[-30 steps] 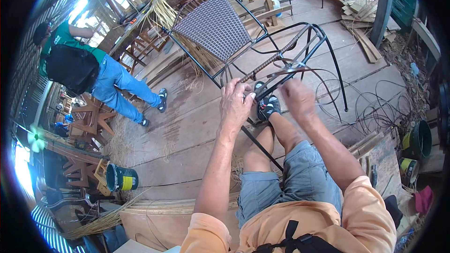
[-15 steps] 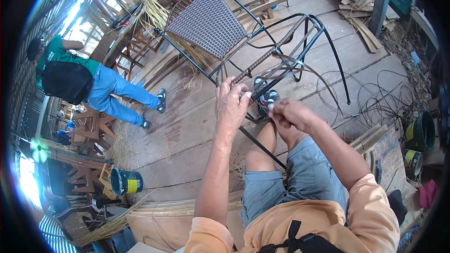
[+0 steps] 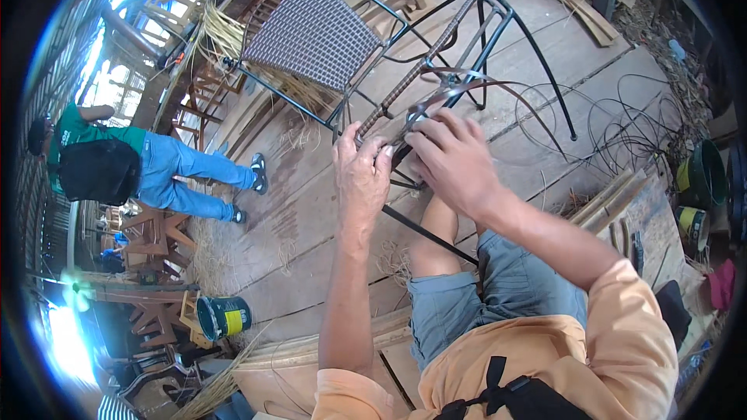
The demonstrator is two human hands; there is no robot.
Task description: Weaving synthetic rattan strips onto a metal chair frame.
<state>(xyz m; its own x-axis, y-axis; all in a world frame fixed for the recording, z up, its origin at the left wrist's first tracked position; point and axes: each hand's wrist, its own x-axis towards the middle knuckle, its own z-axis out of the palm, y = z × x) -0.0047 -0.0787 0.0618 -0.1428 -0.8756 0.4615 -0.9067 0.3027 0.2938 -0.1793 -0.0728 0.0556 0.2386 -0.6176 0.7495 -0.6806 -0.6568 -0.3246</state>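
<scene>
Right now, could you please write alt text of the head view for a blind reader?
Two bare hands close together at the near corner of a woven-backed metal chair. A co-worker in green stands at left; dark strands lie tangled at right.

The wide view is looking down from the person's head, facing the black metal, brown woven chair (image 3: 315, 37) from nearby.

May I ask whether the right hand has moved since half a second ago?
Yes; the right hand has moved up and left against the chair frame, nearer the left hand.
</scene>
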